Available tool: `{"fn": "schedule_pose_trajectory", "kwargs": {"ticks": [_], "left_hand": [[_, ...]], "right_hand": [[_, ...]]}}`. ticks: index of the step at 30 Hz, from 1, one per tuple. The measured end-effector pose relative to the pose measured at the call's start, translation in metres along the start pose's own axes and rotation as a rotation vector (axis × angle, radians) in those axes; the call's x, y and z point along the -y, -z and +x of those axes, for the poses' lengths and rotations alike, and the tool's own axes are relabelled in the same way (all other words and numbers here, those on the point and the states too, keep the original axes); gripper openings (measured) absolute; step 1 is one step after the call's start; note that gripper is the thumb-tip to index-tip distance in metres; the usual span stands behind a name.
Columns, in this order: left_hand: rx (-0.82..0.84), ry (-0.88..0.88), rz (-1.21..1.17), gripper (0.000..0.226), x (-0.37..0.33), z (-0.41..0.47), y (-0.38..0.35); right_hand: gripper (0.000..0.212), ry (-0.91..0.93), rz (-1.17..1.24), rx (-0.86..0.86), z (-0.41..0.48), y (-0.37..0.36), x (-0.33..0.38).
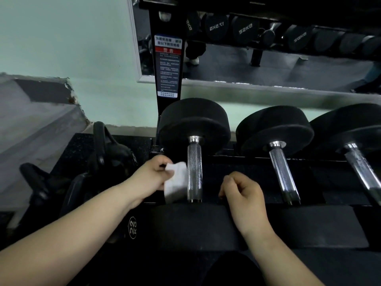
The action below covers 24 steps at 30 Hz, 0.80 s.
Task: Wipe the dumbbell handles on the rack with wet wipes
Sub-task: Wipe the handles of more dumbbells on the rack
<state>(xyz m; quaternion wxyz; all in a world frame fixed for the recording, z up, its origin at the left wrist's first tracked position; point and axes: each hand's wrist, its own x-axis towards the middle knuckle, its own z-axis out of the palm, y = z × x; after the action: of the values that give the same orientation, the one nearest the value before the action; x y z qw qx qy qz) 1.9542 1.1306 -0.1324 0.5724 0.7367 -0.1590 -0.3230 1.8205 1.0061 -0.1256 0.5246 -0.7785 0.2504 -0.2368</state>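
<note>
left hand (153, 176) pinching wipe (176, 183) against dumbbell handle (194, 172), right hand (245, 195) curled, apparently empty

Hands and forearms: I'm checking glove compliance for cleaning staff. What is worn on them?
The left hand and right hand are bare: no gloves, rings, watch or wristband. The left forearm and right forearm are uncovered to the frame's edge, no sleeve in view.
</note>
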Motion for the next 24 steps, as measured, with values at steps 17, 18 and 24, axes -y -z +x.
{"fn": "schedule_pose_trajectory", "kwargs": {"ticks": [17,18,24], "left_hand": [[-0.061,-0.411,-0.032,0.025,-0.073,-0.052,-0.069],[-0.053,-0.433,0.000,0.025,-0.075,-0.052,-0.074],[0.050,-0.492,0.277,0.023,-0.076,-0.060,-0.098]], "right_hand": [[0.018,-0.224,0.525,0.332,0.003,0.055,0.040],[0.020,-0.230,0.513,0.292,0.003,0.061,0.040],[0.027,-0.095,0.215,-0.023,0.019,0.131,0.037]]}}
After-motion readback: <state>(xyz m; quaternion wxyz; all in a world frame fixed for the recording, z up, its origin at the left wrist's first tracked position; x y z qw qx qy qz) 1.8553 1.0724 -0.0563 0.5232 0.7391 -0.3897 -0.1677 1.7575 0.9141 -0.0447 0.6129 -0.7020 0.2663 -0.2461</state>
